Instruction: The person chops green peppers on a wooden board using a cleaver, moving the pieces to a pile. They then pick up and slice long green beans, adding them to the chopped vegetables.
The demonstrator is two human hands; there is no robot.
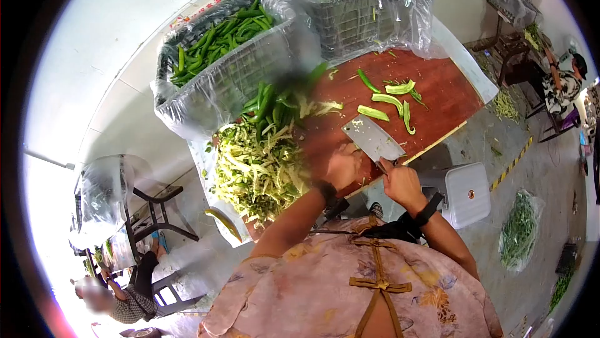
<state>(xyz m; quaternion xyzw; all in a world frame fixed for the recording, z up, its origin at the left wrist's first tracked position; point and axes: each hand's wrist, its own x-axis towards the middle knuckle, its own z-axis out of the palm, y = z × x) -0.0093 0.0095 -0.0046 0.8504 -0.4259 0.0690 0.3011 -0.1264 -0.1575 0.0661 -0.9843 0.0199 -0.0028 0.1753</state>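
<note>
Where the cleaver (374, 138) is held: handle enclosed by the right hand's (403, 185) fingers, blade laid over the worktop (447, 91) near its front edge.
Left hand (344, 166): blurred; finger opening and any hold cannot be told.
Split green peppers (374, 113): strewn just beyond the blade.
Shredded peppers (259, 166): heaped to the left.

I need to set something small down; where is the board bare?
The red board is bare at its right end, beyond the pepper strips and cleaver. A narrower patch past the left hand, between cleaver and shreds, looks free but blurred. Crowded: the left side, under shreds and whole peppers, and the far edge, by the lined crates.
</note>
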